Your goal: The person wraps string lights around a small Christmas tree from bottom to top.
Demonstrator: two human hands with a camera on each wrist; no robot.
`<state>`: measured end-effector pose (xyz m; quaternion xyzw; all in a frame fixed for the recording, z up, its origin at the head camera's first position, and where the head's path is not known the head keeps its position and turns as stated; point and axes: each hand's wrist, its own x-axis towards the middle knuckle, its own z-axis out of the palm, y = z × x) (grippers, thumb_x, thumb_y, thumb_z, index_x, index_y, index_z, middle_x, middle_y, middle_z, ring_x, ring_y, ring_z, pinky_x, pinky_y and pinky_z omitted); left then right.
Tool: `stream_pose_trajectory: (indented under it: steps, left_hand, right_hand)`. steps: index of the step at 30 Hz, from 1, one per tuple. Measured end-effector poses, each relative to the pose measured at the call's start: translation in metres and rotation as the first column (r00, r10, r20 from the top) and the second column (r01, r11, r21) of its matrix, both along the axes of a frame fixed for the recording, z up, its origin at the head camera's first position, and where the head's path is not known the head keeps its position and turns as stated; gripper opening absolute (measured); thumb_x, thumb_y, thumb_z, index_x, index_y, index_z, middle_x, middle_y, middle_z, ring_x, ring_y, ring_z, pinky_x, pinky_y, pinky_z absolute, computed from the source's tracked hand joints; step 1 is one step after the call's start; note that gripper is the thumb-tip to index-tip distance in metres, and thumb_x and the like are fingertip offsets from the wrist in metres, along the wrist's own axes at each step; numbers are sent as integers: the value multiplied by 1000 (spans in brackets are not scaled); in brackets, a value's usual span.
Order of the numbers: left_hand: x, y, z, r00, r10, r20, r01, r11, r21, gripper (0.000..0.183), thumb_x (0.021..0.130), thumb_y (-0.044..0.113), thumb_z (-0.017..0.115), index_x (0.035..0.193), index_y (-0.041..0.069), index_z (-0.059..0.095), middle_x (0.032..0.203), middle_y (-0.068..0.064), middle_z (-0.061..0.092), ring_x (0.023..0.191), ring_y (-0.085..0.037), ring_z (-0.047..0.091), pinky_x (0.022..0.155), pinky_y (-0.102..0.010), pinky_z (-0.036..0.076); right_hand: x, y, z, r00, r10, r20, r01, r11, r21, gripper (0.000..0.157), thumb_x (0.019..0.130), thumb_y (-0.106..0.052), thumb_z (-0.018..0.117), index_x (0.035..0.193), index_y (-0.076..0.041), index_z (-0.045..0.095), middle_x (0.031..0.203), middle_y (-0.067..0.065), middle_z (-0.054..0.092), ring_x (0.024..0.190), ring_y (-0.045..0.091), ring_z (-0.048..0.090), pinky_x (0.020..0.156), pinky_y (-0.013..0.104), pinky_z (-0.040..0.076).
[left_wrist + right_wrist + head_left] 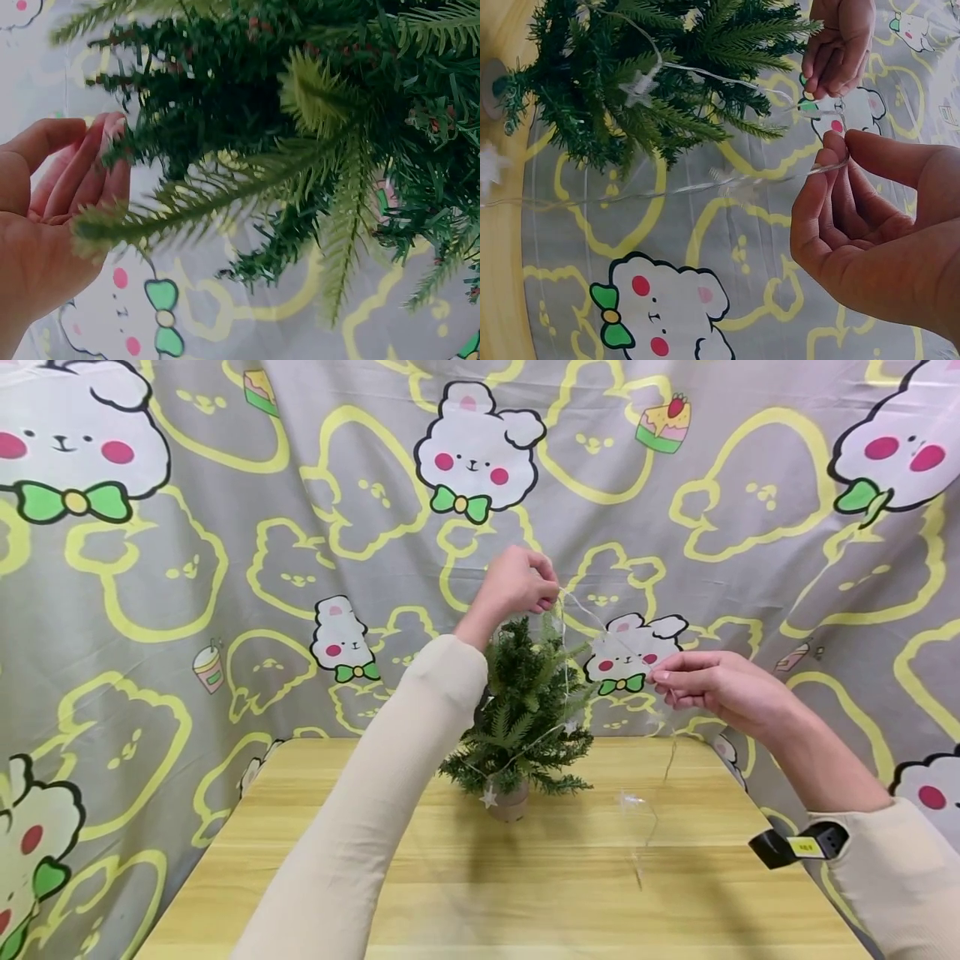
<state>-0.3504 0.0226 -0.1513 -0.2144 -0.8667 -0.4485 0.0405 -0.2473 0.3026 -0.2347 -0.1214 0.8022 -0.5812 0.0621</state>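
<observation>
String of stars (649, 194) held in both hands beside a small tree (517, 718)

Nearest, at lower left of the head view, the left sleeve (375, 793) slants upward, covering part of the tree's left side; a black band (798, 846) sits at the right cuff, lower right. Right of centre, the right hand (720, 689) pinches the string between thumb and fingertips; a loose length dangles below, and whether it touches the table (525, 902) cannot be told. At centre, a small tan pot (512, 808) holds the tree upright on that table, one star (489, 797) hanging at its upper left. Above the treetop, the left hand (519, 581) bends down, curled fingers gripping the string, which also droops across the branches. A bunny-patterned curtain (622, 522) fills the background.
</observation>
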Motion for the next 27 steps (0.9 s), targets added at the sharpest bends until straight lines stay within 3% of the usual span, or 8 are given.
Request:
stream_pose_trajectory:
  steps: [6,11,16,22,27]
  left_hand:
    - [-5,-5,-4,999,22,42,-25,996,84,8,94,0,63,93,-1,70,95,-23,75,66,-16,70,73,-28,62]
    - [-4,1,-8,1000,4,31,-6,997,75,10,93,-1,61,91,-2,71,88,-20,74,70,-21,71,73,-29,62]
    - [-4,9,-6,999,-14,34,11,996,87,13,94,-1,59,94,-3,72,91,-20,76,66,-16,69,77,-30,62]
    - [-5,16,-11,1000,11,1,-11,994,-113,17,93,-1,60,97,-1,76,96,-18,78,75,-21,72,69,-23,58]
    - [-9,17,-18,994,18,-106,-45,965,-259,20,88,-2,60,83,7,76,80,-7,76,64,-14,63,59,-19,46]
  right_hand:
    - [-2,0,-3,1000,-1,-1,1,1000,-7,11,102,-14,61,106,-12,72,93,-3,69,79,13,63,74,24,57]
    - [-4,-1,-5,1000,-9,3,9,1000,-3,13,102,-16,62,108,-9,70,93,-4,69,80,12,63,76,24,58]
    - [-4,-1,-5,1000,-23,9,23,1000,-2,15,102,-17,62,111,-6,69,95,-4,69,81,12,64,77,24,58]
    - [-5,-2,-5,999,-35,14,36,999,-13,12,102,-17,62,107,-11,70,95,-5,69,82,11,64,77,24,57]
    - [-6,-3,-6,999,-35,22,36,999,-26,11,102,-16,62,107,-10,69,94,-5,69,83,10,65,77,24,57]
